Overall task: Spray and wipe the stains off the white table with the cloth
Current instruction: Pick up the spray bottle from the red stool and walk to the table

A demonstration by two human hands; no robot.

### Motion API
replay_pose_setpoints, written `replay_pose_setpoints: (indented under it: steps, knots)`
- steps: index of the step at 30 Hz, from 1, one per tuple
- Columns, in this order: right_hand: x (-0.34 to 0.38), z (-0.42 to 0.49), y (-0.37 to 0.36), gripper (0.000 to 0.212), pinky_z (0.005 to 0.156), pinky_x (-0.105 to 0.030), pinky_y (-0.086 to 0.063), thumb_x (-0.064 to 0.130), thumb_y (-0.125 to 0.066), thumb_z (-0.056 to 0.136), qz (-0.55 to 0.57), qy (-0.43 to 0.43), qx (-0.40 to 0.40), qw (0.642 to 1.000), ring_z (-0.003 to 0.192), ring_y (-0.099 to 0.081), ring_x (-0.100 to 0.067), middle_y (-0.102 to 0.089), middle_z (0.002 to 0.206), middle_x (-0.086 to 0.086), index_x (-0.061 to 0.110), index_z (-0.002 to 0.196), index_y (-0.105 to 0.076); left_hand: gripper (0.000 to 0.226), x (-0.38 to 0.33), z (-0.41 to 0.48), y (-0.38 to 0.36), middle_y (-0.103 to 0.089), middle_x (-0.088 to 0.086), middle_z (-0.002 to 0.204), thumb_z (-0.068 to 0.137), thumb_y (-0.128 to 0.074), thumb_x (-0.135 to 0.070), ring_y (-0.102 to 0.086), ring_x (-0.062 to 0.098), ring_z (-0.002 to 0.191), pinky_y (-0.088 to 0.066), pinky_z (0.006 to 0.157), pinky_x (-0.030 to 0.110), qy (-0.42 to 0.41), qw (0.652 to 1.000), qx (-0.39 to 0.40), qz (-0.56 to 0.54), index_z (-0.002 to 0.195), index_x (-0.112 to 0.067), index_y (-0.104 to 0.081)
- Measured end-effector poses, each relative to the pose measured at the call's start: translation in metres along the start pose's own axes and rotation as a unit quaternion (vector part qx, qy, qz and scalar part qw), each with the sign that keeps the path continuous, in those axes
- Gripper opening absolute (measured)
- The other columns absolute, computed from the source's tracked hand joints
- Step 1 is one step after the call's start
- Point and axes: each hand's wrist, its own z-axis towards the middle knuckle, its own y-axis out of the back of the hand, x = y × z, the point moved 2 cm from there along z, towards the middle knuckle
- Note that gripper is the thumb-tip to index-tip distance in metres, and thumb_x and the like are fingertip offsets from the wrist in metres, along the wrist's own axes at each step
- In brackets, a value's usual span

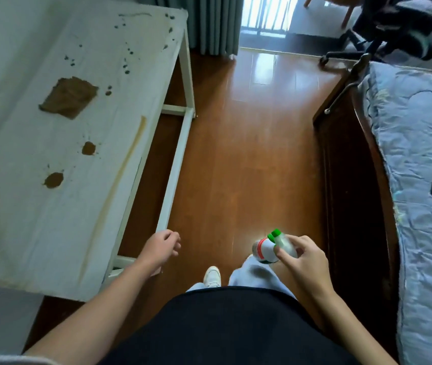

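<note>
Two hands in view. Right hand (304, 259) grips the spray bottle (264, 251) by its neck, over the floor (236, 154), between table (25, 219) and bed (420, 127). (A)

Left? (B)

Left hand (162, 246) holds nothing, fingers loosely curled, just off the table's near corner. (A)

Bottle orientation? (B)

Green head points away from the person, white body sticks out left of the hand. Axis foreshortened, can't tell the tilt. (A)

Cloth? (B)

Brown cloth (68, 97) lies on the table among stains (54, 179), well apart from both hands. (A)
</note>
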Motion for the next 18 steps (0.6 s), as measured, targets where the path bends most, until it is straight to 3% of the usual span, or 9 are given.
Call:
replay_pose_setpoints:
  steps: [4,7,12,18]
  knots:
    - [0.033,0.080,-0.012,0.020,0.064,-0.021,-0.044,0.055,-0.072,0.078,-0.015,0.041,0.066,0.997,0.081,-0.064,0.000,-0.064,0.091,0.021,0.049,0.097,-0.071,0.028,-0.016,0.023,0.017,-0.071,0.002,0.092,0.105,-0.045,-0.035,-0.070,0.020,0.083,-0.051,0.066,0.029,0.036,0.997,-0.043,-0.054,0.096,-0.020,-0.067]
    - [0.063,0.143,-0.030,0.023,0.065,-0.022,-0.044,0.051,-0.074,0.080,-0.033,0.083,0.136,0.987,0.081,-0.063,-0.002,-0.063,0.090,0.020,0.044,0.101,-0.073,0.027,-0.004,0.031,0.028,-0.071,0.005,0.092,0.105,-0.046,-0.031,-0.070,0.022,0.082,-0.052,0.067,0.031,0.115,0.985,-0.086,-0.098,0.095,-0.018,-0.066]
    - [0.130,0.236,-0.059,0.028,0.064,-0.010,-0.043,0.048,-0.074,0.080,-0.087,0.186,0.253,0.945,0.083,-0.061,0.000,-0.061,0.087,0.017,0.038,0.106,-0.075,0.029,0.021,0.011,0.029,-0.073,0.007,0.092,0.105,-0.045,-0.031,-0.071,0.025,0.081,-0.053,0.064,0.033,0.264,0.928,-0.174,-0.198,0.100,-0.013,-0.066]
    - [0.215,0.313,-0.110,0.031,0.055,-0.013,-0.040,0.049,-0.072,0.083,-0.131,0.290,0.332,0.888,0.074,-0.058,-0.003,-0.060,0.083,0.015,0.033,0.110,-0.075,0.028,0.009,-0.020,0.001,-0.074,0.006,0.093,0.105,-0.047,-0.029,-0.071,0.025,0.083,-0.052,0.066,0.032,0.328,0.865,-0.217,-0.312,0.097,-0.013,-0.068]
